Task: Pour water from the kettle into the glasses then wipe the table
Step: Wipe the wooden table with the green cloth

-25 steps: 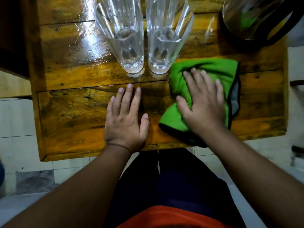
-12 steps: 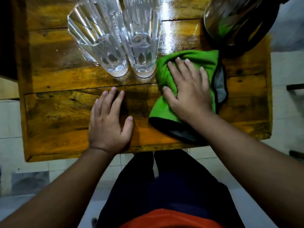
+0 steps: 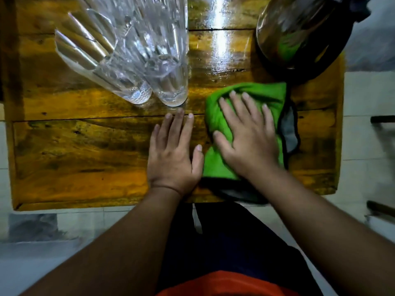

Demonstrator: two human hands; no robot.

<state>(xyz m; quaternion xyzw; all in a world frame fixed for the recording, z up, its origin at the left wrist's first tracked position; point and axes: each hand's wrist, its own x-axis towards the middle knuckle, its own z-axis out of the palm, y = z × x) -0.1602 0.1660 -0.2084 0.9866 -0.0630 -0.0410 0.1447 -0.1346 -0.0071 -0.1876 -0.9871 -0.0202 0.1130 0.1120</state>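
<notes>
Two clear faceted glasses, the left glass point(image 3: 102, 60) and the right glass point(image 3: 166, 60), stand side by side at the back of the small wooden table point(image 3: 74, 150), each with water at its bottom. A steel kettle point(image 3: 299, 28) with black trim stands at the back right. A green cloth point(image 3: 218, 116) with black edging lies on the table right of the glasses. My right hand point(image 3: 248, 135) presses flat on the cloth, fingers spread. My left hand point(image 3: 174, 154) rests flat on the bare wood beside it, fingertips near the right glass.
The tabletop shines wet between the glasses and the kettle point(image 3: 222, 39). The table's front edge point(image 3: 85, 205) runs just before my legs. White tiled floor point(image 3: 363, 92) surrounds the table, with dark bars at the right edge point(image 3: 382, 119).
My right hand and the cloth have slid back away from the kettle toward the table's middle. My left hand has moved right, close against the cloth. The view has shifted.
</notes>
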